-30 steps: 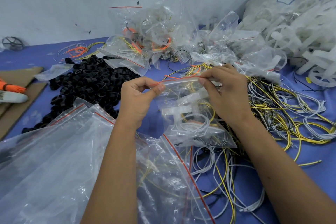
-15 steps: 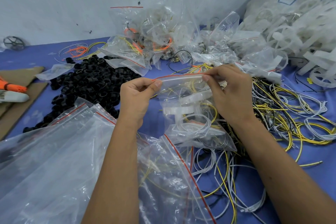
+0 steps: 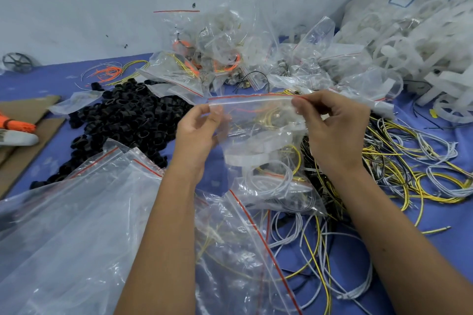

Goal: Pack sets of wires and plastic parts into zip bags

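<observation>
I hold a clear zip bag [image 3: 256,120] with a red-lined top upright above the blue table. White, yellow and orange wires and a white plastic part show through it. My left hand [image 3: 197,133] pinches the left end of its zip strip. My right hand [image 3: 330,125] pinches the right end. The strip stretches straight between them. Loose white, yellow and black wires [image 3: 399,161] lie to the right. Black plastic rings [image 3: 128,115] are heaped on the left. White plastic parts [image 3: 422,59] pile at the far right.
A stack of empty zip bags [image 3: 84,217] covers the near left. Filled bags [image 3: 217,59] are heaped at the back by the wall. Cardboard [image 3: 23,135] with an orange bundle lies at the left edge. More wires [image 3: 307,250] trail across the near table.
Both hands have lifted the bag a little and drawn apart, so the zip strip now stretches wider and straighter between them.
</observation>
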`<state>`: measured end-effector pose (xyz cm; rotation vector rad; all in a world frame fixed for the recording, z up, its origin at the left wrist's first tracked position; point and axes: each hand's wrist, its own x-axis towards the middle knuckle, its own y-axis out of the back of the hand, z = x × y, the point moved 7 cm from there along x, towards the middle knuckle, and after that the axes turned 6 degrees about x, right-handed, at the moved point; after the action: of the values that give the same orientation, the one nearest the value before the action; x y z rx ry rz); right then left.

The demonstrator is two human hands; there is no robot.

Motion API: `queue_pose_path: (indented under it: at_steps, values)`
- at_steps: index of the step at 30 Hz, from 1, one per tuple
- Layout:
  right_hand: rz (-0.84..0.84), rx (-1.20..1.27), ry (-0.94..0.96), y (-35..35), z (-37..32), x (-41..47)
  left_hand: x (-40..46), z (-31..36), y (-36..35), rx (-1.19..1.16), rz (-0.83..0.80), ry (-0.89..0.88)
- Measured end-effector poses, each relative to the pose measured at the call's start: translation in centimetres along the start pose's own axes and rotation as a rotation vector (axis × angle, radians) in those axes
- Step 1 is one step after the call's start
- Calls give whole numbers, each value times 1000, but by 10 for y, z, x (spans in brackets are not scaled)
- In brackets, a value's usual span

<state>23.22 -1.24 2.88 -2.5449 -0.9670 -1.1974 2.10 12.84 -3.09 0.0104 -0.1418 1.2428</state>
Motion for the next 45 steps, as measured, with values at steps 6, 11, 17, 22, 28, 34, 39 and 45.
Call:
queue_pose_path:
  at_steps: [6, 11, 17, 22, 28, 34, 39, 45]
  values:
    - [181, 69, -14, 13, -2, -3, -21, -10, -34, 253, -455, 178]
    - [206, 77, -54, 15, 1, -3, -27, -16, -34, 288, -625, 241]
    - [-26, 63, -239, -4, 4, -4, -24, -9, -31, 237, -492, 194]
    - [-396, 182, -451, -26, 1, -9, -18, 3, -21, -64, -217, 300]
    - [-597, 387, -737, -67, 5, -19, -1, 8, -9, -148, 22, 421]
    - [-288, 538, -751, -88, 28, 42, 52, 44, -4, -103, 133, 371]
    - [-167, 586, -718, -147, 49, 149, 122, 102, -11, -169, 219, 155]
    - [-246, 705, -876, -198, 58, 188, 137, 91, -17, -52, 415, 123]
